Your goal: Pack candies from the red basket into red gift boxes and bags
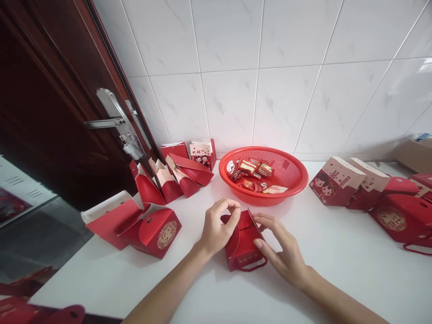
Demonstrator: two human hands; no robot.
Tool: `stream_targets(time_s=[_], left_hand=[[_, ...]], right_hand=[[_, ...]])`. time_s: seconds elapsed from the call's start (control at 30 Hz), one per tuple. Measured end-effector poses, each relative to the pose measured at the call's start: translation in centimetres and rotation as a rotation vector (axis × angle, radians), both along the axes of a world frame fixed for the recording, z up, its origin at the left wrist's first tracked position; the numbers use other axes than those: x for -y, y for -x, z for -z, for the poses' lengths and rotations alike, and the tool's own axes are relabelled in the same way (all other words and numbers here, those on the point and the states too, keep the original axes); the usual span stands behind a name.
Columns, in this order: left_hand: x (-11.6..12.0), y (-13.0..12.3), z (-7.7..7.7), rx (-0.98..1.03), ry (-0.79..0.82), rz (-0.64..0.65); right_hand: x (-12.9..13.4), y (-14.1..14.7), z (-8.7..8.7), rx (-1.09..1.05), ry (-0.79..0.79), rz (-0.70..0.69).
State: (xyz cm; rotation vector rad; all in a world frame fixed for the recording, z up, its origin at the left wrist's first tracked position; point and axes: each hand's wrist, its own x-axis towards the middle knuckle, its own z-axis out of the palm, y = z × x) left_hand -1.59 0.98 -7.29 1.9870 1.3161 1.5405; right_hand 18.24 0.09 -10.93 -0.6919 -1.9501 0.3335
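Observation:
A small red gift box (248,245) stands on the white table in front of me, its top flaps up and a red cord handle (253,266) hanging at its near side. My right hand (281,249) grips the box's right side, with thumb and fingers at the raised flap. Over the left part of the box, my left hand (219,225) is closed in a pinch, thumb close to the bent fingers. Whatever sits between those fingertips is too small or hidden to name. Just beyond is a red plastic basket (290,180) holding several wrapped snacks (249,167) and sweets.
Left on the white table (189,279) are red boxes (151,231), some with lids up. More boxes (337,180) stand at the right, near a cardboard box (413,155). A tiled wall (229,99) rises behind; a dark wooden door (57,67) is at the left.

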Motion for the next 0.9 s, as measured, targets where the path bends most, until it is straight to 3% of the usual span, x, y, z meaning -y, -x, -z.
stream_targets(time_s=[0.17,0.9], left_hand=[[0.2,-0.7,0.4,0.044,0.028,0.007],[0.7,-1.5,0.3,0.060,0.116,0.065]], right_hand=[[-0.2,-0.1,0.3,0.036,-0.080,-0.024],[0.0,0.7,0.2,0.063,-0.039,-0.010]])
